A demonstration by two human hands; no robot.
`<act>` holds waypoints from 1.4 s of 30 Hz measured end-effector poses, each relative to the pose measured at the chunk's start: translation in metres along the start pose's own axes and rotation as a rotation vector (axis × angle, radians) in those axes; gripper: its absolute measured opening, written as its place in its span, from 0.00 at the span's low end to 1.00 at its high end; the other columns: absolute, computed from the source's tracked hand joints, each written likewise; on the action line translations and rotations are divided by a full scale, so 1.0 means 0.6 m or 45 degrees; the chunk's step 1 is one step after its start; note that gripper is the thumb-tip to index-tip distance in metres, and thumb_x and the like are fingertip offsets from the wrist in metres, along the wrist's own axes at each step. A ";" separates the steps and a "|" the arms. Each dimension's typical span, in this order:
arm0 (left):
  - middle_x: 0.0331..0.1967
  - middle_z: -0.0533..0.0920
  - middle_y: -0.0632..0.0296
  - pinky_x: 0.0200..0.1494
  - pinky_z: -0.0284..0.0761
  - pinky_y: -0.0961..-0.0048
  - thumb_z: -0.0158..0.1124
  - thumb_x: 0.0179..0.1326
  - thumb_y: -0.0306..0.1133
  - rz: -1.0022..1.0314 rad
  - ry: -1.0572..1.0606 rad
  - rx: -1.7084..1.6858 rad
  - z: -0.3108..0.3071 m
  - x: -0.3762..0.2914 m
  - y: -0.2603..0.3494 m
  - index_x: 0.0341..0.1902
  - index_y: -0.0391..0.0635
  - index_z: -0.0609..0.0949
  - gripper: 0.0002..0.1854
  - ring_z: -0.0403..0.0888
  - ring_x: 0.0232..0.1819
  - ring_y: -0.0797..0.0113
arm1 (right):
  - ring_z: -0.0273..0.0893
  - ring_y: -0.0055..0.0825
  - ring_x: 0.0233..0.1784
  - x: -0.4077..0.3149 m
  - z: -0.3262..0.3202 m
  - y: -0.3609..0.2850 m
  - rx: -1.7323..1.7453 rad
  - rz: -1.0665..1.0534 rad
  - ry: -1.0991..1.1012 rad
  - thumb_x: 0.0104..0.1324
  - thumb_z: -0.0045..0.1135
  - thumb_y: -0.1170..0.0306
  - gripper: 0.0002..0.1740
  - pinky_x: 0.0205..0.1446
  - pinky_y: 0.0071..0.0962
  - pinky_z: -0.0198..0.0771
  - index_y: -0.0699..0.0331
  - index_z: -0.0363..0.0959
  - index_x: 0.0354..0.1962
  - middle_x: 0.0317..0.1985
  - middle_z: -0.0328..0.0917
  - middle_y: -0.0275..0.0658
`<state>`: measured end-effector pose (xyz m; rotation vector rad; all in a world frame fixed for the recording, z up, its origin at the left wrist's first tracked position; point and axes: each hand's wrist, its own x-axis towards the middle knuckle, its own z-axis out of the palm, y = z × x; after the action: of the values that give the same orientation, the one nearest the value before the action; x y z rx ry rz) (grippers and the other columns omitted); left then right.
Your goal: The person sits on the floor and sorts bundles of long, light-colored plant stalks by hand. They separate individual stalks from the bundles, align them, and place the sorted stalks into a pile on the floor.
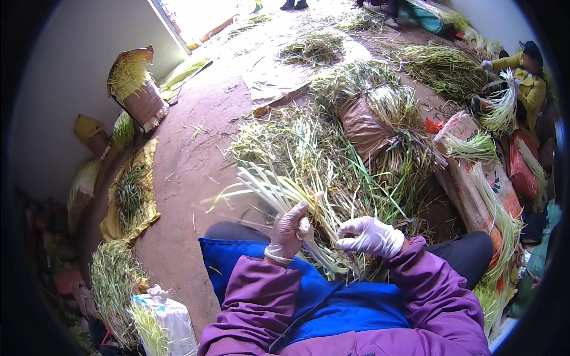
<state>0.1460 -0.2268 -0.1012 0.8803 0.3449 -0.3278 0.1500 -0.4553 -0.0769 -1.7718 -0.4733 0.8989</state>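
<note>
Thin whitish gloves cover both hands. My left hand [289, 229] is closed around a bundle of long pale stalks [267, 189], whose white parts point up and to the left. Right of it, my right hand [367, 236] has its thumb and fingertips bent together beside the lower stalks; whether a strand lies between them cannot be told. Under and beyond both hands spreads a large heap of green and dry stalks and leaves [307, 147]. A blue apron [347, 307] covers my lap.
A brown-wrapped bundle of stalks [365, 129] lies on the heap. At right, pale stalks rest on a printed woven sack [481, 187]; beyond sits a person in yellow [532, 89]. A yellow sack [147, 196] with greens lies left. A white plastic bag [171, 316] stands lower left.
</note>
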 end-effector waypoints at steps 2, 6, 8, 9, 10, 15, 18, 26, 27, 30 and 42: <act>0.11 0.71 0.69 0.15 0.65 0.78 0.58 0.68 0.39 0.024 0.114 0.059 0.004 -0.005 -0.003 0.39 0.41 0.79 0.12 0.67 0.10 0.76 | 0.78 0.22 0.36 0.002 0.004 0.000 -0.175 -0.053 0.020 0.65 0.60 0.60 0.15 0.43 0.26 0.72 0.64 0.79 0.41 0.32 0.82 0.37; 0.11 0.73 0.69 0.15 0.68 0.78 0.59 0.67 0.34 0.170 0.178 0.167 0.016 -0.014 -0.007 0.36 0.40 0.80 0.09 0.71 0.11 0.76 | 0.78 0.22 0.37 0.017 0.006 -0.017 0.067 -0.106 0.325 0.64 0.63 0.59 0.17 0.42 0.25 0.72 0.64 0.79 0.42 0.33 0.81 0.37; 0.12 0.74 0.69 0.14 0.68 0.79 0.61 0.65 0.31 0.249 0.224 0.187 0.023 -0.013 -0.011 0.34 0.41 0.80 0.06 0.71 0.10 0.77 | 0.77 0.21 0.38 0.030 0.007 -0.032 0.114 -0.181 0.386 0.64 0.63 0.62 0.16 0.43 0.24 0.72 0.65 0.79 0.43 0.34 0.80 0.36; 0.13 0.75 0.69 0.14 0.67 0.79 0.61 0.65 0.30 0.285 0.218 0.180 0.026 -0.013 -0.012 0.34 0.41 0.80 0.06 0.71 0.11 0.77 | 0.79 0.24 0.37 0.039 0.010 -0.038 0.044 -0.269 0.448 0.63 0.64 0.59 0.17 0.41 0.26 0.72 0.64 0.79 0.42 0.33 0.81 0.39; 0.14 0.76 0.68 0.13 0.66 0.80 0.62 0.65 0.30 0.322 0.220 0.181 0.026 -0.013 -0.013 0.34 0.41 0.80 0.06 0.71 0.11 0.77 | 0.80 0.26 0.37 0.042 0.014 -0.042 -0.055 -0.364 0.479 0.63 0.64 0.59 0.18 0.41 0.27 0.73 0.64 0.79 0.42 0.33 0.81 0.41; 0.15 0.78 0.66 0.11 0.65 0.81 0.63 0.64 0.29 0.309 0.275 0.275 0.021 -0.016 -0.013 0.32 0.40 0.81 0.07 0.71 0.09 0.76 | 0.70 0.15 0.33 0.079 0.036 -0.033 0.193 -0.188 0.584 0.66 0.60 0.64 0.13 0.38 0.21 0.68 0.68 0.79 0.39 0.29 0.79 0.32; 0.14 0.75 0.69 0.12 0.64 0.81 0.61 0.66 0.32 0.291 0.304 0.169 0.018 -0.012 -0.006 0.46 0.35 0.81 0.12 0.69 0.10 0.78 | 0.74 0.15 0.35 0.085 0.028 -0.010 0.729 -0.257 0.573 0.65 0.60 0.69 0.08 0.41 0.20 0.69 0.67 0.79 0.38 0.32 0.79 0.31; 0.09 0.67 0.77 0.12 0.57 0.79 0.60 0.64 0.34 0.407 0.486 -0.397 -0.019 -0.006 0.065 0.53 0.38 0.79 0.17 0.61 0.08 0.82 | 0.76 0.27 0.29 0.034 -0.050 0.042 1.591 -0.729 0.789 0.65 0.56 0.70 0.04 0.38 0.30 0.76 0.61 0.73 0.31 0.27 0.78 0.36; 0.09 0.67 0.77 0.12 0.58 0.79 0.60 0.64 0.34 0.455 0.449 -0.385 -0.027 -0.009 0.073 0.53 0.38 0.79 0.17 0.62 0.09 0.82 | 0.76 0.26 0.29 0.021 -0.073 0.056 1.555 -0.744 0.854 0.65 0.56 0.69 0.05 0.37 0.30 0.77 0.60 0.73 0.30 0.27 0.78 0.36; 0.09 0.66 0.76 0.12 0.60 0.78 0.59 0.67 0.36 0.594 0.503 -0.454 -0.049 -0.012 0.093 0.40 0.45 0.81 0.08 0.63 0.09 0.81 | 0.78 0.25 0.29 -0.039 -0.159 0.116 1.827 -0.798 1.091 0.65 0.56 0.68 0.05 0.36 0.30 0.77 0.60 0.75 0.32 0.27 0.80 0.33; 0.14 0.77 0.69 0.13 0.66 0.80 0.60 0.66 0.34 0.609 0.311 -0.074 -0.014 -0.017 0.065 0.50 0.34 0.81 0.16 0.69 0.11 0.80 | 0.77 0.23 0.40 -0.030 -0.112 0.048 0.226 -0.167 0.832 0.67 0.58 0.63 0.17 0.48 0.24 0.72 0.70 0.75 0.45 0.38 0.80 0.38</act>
<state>0.1518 -0.1958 -0.0752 0.9176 0.3551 0.2333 0.1867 -0.5205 -0.0855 -1.7270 -0.0768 0.2274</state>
